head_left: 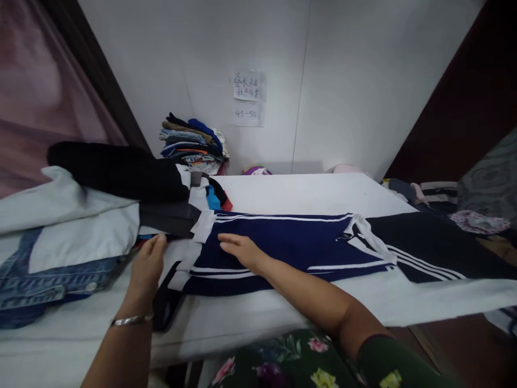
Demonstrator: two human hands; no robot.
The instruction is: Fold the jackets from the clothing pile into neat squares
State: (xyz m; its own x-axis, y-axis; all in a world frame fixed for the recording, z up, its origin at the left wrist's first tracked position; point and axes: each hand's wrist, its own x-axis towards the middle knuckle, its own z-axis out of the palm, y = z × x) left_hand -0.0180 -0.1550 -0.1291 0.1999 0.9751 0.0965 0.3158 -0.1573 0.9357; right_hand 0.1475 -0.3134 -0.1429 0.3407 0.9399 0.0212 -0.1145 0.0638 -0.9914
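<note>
A navy blue long shirt [278, 240] with white stripes, white cuffs and a white collar lies flat, its collar toward the right. Over its left part is my right hand [242, 250], palm down with the fingers stretched out and nothing held. My left hand [147, 264], with a bracelet at the wrist, is at the front edge of a dark grey garment [167, 216] in the left pile. Its fingers are bent together; what lies between them is hidden. A dark strip of cloth [166, 302] lies between the left hand and the shirt's lower cuff.
A black garment [117, 170], a pale garment [86, 231] and blue denim [68, 280] heap up at left. Folded clothes [191, 143] are stacked by the wall. Black striped clothing [436, 248] lies right of the collar on the white table [307, 191]. Paper notes [249, 86] hang above.
</note>
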